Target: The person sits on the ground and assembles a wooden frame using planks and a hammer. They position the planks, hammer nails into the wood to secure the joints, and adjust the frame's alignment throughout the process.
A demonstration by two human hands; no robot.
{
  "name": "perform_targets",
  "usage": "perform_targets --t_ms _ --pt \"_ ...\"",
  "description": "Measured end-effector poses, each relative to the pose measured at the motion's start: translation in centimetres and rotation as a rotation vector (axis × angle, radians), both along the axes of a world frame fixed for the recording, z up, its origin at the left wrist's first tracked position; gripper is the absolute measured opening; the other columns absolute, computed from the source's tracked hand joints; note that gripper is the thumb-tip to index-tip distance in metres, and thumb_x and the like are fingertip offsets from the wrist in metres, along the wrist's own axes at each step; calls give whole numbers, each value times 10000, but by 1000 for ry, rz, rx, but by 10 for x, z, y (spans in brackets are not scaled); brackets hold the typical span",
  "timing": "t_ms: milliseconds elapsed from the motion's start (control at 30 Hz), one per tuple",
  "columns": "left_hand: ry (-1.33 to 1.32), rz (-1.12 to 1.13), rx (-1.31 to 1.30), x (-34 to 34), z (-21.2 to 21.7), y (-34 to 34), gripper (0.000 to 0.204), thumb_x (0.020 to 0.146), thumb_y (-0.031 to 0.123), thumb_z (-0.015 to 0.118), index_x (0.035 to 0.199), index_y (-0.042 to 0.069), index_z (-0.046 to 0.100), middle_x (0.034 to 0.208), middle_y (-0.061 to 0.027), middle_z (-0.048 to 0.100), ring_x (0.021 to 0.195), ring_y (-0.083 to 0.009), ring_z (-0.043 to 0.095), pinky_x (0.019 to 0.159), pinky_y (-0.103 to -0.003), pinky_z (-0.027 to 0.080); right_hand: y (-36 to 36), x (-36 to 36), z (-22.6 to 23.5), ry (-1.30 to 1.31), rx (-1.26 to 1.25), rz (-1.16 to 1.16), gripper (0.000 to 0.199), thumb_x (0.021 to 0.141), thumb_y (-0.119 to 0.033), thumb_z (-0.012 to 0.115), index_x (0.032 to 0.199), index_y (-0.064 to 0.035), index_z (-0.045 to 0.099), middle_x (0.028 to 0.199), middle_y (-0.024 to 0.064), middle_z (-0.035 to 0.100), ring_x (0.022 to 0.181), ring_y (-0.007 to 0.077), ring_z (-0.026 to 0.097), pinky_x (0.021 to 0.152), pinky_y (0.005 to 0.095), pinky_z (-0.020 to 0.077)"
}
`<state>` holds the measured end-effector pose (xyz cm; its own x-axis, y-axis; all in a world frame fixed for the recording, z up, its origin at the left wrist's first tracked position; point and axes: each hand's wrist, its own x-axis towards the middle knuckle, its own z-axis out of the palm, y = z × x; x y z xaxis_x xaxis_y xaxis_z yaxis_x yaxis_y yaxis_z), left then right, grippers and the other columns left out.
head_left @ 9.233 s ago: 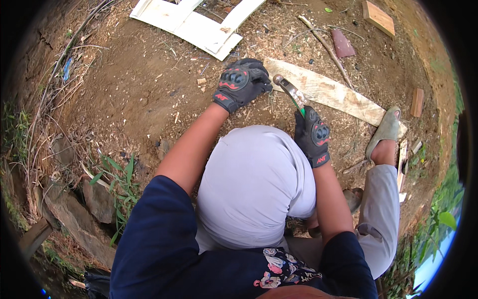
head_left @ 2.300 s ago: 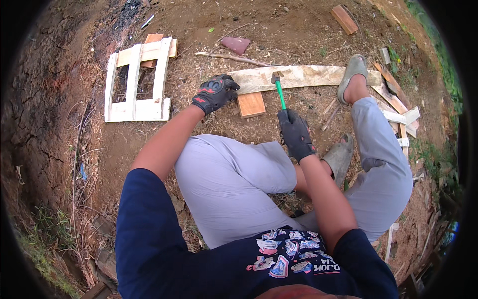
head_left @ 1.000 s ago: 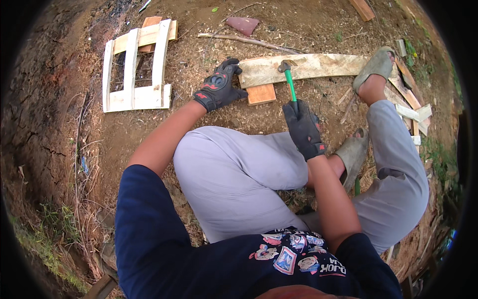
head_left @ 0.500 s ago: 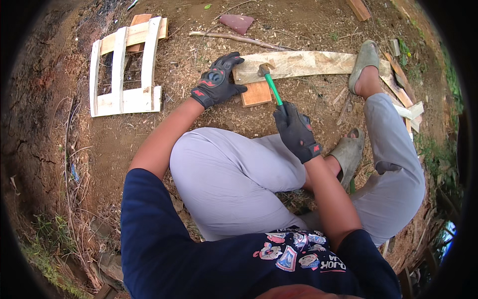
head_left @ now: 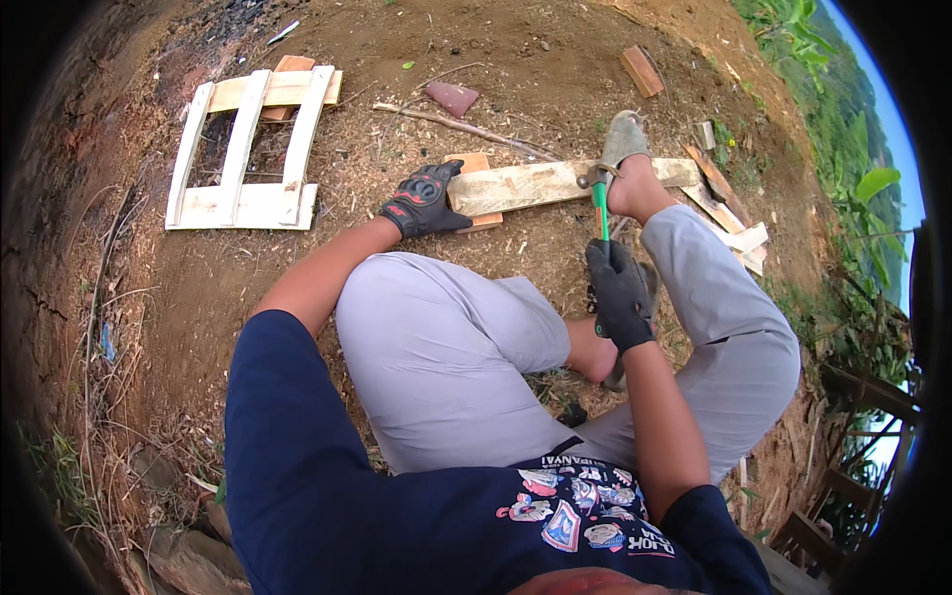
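A pale wooden plank lies across the ground in front of me, its left end over an orange-brown wood block. My left hand, in a black glove, grips that end, thumb on the near edge and fingers on the far one. In my gloved right hand is a hammer by its green handle. The hammer's head is over the plank's right part, close beside my sandalled foot, which presses on the plank. Whether the head touches the wood I cannot tell.
To the left lies a frame of nailed pale slats, partly on another block. A stick and a dark red flat piece lie beyond the plank. Offcuts are piled at right, and a brick-like wood piece farther off.
The hammer in my right hand has moved right along the plank, from its left end to beside my foot. My left hand has closed around the plank's left end. The view has shifted.
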<state>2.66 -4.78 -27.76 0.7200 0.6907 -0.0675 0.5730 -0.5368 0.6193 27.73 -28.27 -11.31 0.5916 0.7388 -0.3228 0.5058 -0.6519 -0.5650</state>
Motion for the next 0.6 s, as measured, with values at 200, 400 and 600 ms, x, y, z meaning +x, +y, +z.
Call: perform_targets --t_ms 200,400,600 --pt "-49 155 133 -32 -8 3 887 800 389 894 1530 66 505 1544 -197 552 1475 -378 477 1247 -466 376 11 -30 -24 149 -28 230 383 1054 -396 611 1153 -38 701 864 87 695 773 229 642 736 428 513" --pt "-240 266 55 -37 -25 -9 771 773 327 922 1440 109 603 1549 -174 550 1454 -375 498 1230 -477 401 33 -45 -51 247 -117 319 351 1076 -356 577 1214 -51 683 928 125 712 834 271 665 772 442 522" --pt "-415 357 8 -23 -42 -29 400 805 211 878 1187 134 790 1554 -146 555 1407 -376 539 1155 -483 476 27 -40 -74 199 -27 411 289 1089 -306 548 1208 -57 636 1055 199 704 967 434 676 840 529 514"
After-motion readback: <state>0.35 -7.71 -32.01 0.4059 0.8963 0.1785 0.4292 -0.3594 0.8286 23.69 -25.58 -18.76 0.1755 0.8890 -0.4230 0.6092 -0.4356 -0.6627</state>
